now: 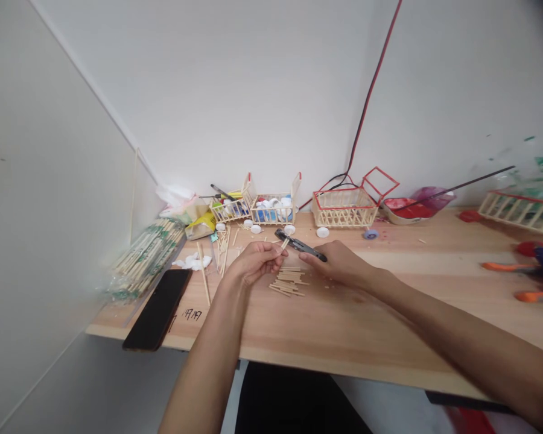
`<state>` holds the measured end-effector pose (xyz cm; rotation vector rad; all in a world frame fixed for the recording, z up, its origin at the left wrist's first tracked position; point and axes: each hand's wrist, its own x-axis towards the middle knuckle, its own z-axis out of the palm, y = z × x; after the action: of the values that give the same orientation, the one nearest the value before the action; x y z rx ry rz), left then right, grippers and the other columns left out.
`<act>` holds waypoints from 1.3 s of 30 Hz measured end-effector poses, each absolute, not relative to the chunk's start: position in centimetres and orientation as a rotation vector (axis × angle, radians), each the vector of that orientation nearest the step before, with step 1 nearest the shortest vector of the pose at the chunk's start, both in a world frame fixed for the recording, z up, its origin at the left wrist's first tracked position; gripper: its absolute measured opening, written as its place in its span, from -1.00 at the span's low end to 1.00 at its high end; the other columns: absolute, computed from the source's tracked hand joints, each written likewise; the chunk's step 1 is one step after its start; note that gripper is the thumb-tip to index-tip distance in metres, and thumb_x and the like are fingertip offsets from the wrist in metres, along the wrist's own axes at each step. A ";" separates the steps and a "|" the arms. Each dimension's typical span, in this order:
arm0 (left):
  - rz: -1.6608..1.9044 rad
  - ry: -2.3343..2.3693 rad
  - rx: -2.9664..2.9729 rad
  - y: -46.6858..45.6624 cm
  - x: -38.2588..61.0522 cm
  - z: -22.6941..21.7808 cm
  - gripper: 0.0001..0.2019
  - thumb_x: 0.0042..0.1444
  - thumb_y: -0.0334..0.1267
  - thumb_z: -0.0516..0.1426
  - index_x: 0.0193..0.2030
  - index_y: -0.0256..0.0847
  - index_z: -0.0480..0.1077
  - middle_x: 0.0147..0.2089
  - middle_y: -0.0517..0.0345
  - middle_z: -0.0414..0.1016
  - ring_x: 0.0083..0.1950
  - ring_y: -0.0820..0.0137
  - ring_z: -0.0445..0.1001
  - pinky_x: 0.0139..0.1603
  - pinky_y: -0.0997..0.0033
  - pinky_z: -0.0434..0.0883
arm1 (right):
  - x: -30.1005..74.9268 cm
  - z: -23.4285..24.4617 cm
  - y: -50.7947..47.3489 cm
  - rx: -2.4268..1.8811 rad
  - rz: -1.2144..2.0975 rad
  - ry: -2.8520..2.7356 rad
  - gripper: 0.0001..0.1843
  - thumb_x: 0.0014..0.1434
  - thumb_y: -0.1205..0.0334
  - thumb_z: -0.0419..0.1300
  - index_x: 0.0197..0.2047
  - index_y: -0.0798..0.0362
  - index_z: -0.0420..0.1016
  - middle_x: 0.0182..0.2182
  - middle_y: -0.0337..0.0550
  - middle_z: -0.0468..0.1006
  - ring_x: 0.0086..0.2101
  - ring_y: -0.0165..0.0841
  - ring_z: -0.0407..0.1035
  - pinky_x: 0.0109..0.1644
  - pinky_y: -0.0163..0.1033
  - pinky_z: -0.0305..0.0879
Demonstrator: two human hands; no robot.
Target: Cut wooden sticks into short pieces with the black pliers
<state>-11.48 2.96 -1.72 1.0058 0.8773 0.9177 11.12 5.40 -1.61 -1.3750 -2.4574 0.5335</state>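
My left hand [259, 262] pinches a few short wooden sticks [285, 245] between thumb and fingers. My right hand [339, 259] is closed around the handles of dark pliers [303, 246], whose jaws lie at the upper ends of those sticks. Whether the jaws bite into the wood is too small to tell. Just below both hands, a pile of short cut stick pieces [289, 281] lies on the wooden table [326, 337]. Longer loose sticks [225, 250] are scattered left of my left hand.
Along the wall stand small stick-built carts with bottle-cap wheels, among them a red-rimmed cart [345, 209]. Bagged sticks [149, 256] and a black phone [157, 309] occupy the left side. A bowl of red paint [409, 210] and orange-handled tools [537, 296] sit to the right.
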 end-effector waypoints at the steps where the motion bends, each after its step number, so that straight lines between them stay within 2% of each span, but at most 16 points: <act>1: 0.926 0.873 1.014 2.9 -11.5 -1.7 -0.65 -0.18 -0.17 0.41 -0.38 -0.41 0.47 -0.56 0.19 0.38 -0.56 0.59 0.31 -0.49 0.55 0.20 | 11.1 -1.6 5.4 -1.376 0.531 -2.456 -0.33 0.25 -0.33 -0.15 -0.58 0.05 0.27 -0.62 -0.12 0.41 -0.55 -0.36 0.25 -0.42 -0.26 0.00; 8: 0.942 0.894 1.046 3.2 -11.6 -1.9 -0.63 -0.18 -0.12 0.41 -0.42 -0.40 0.46 -0.55 0.18 0.39 -0.57 0.58 0.31 -0.50 0.53 0.18 | 11.1 -1.3 5.7 -1.466 0.388 -2.541 -0.32 0.29 -0.29 -0.23 -0.53 0.05 0.34 -0.55 -0.06 0.49 -0.49 -0.32 0.28 -0.40 -0.25 -0.03; 17: 0.958 0.893 1.024 3.3 -11.8 -1.9 -0.62 -0.22 -0.14 0.43 -0.40 -0.41 0.47 -0.55 0.18 0.39 -0.56 0.57 0.32 -0.48 0.54 0.21 | 10.5 -1.3 6.1 -1.427 0.420 -2.534 -0.30 0.31 -0.27 -0.26 -0.55 0.05 0.33 -0.57 -0.05 0.45 -0.51 -0.33 0.25 -0.40 -0.25 -0.01; 25: 0.949 0.984 1.046 3.3 -12.7 -1.5 -0.67 -0.13 -0.14 0.37 -0.38 -0.37 0.45 -0.55 0.19 0.38 -0.55 0.56 0.32 -0.49 0.54 0.21 | 10.7 -2.3 6.3 -1.426 0.429 -2.459 -0.30 0.30 -0.27 -0.25 -0.56 0.05 0.34 -0.57 -0.04 0.46 -0.50 -0.30 0.28 -0.40 -0.24 -0.01; 28: 0.977 1.140 1.220 3.3 -12.5 -1.7 -0.74 -0.03 -0.13 0.29 -0.42 -0.32 0.43 -0.50 0.15 0.44 -0.52 0.52 0.32 -0.46 0.51 0.23 | 11.4 -2.0 6.3 -1.435 0.431 -2.332 -0.32 0.29 -0.25 -0.24 -0.59 0.04 0.31 -0.58 -0.06 0.43 -0.51 -0.30 0.28 -0.40 -0.23 -0.01; 31: 0.971 1.366 1.545 3.3 -11.5 -2.1 -0.82 0.07 -0.22 0.20 -0.44 -0.30 0.47 -0.47 0.14 0.47 -0.46 0.49 0.33 -0.40 0.50 0.20 | 12.2 -1.4 6.2 -1.404 0.502 -2.255 -0.32 0.28 -0.26 -0.27 -0.58 0.04 0.29 -0.59 -0.06 0.43 -0.51 -0.30 0.29 -0.39 -0.23 0.00; 35: 0.848 1.488 1.966 2.9 -10.1 -2.6 -0.84 0.10 -0.31 0.16 -0.43 -0.25 0.54 -0.46 0.14 0.48 -0.34 0.39 0.39 -0.29 0.46 0.22 | 12.7 -1.1 6.0 -1.386 0.606 -2.197 -0.29 0.27 -0.29 -0.29 -0.58 0.04 0.29 -0.58 -0.08 0.44 -0.49 -0.29 0.31 -0.37 -0.23 0.03; 39: 0.769 1.468 2.161 2.6 -9.6 -2.7 -0.86 0.09 -0.38 0.17 -0.36 -0.22 0.60 -0.30 0.04 0.57 -0.22 0.32 0.46 -0.16 0.41 0.27 | 12.8 -1.2 6.0 -1.383 0.624 -2.176 -0.29 0.28 -0.29 -0.29 -0.58 0.04 0.31 -0.58 -0.08 0.46 -0.49 -0.29 0.32 -0.35 -0.23 0.05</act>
<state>-9.58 2.64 -2.74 2.1607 1.4679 0.7689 12.79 6.05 -1.23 -1.3830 -2.1765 0.6244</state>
